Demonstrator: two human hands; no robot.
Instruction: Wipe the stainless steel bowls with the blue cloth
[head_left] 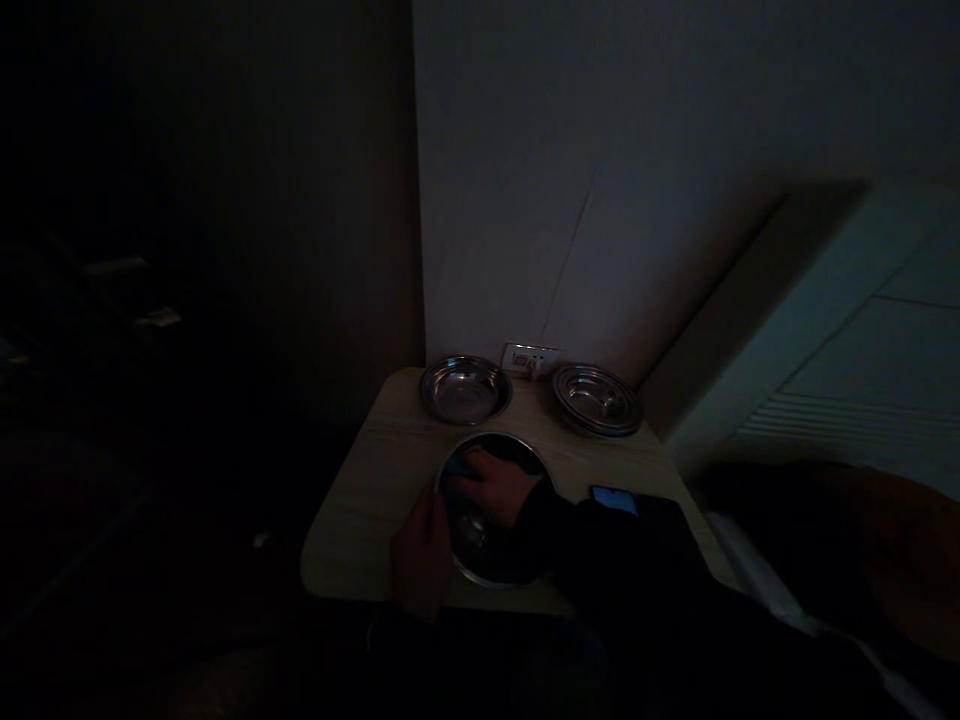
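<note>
A round metal bowl lies near the front edge of a small wooden table. My left hand is closed on the bowl's left rim. Inside the bowl is my right hand, its fingers pressed over a bluish-green cloth against the left inner wall. Dim light and the right hand hide much of the cloth. Behind, a shallow metal dish rests at the table's back left. A stack of similar metal dishes stands at the back right.
A phone with a lit screen lies on the table at the right, beside my right sleeve. A wall socket with a plug is just behind the table. A white panel leans at the right. The left side is very dark.
</note>
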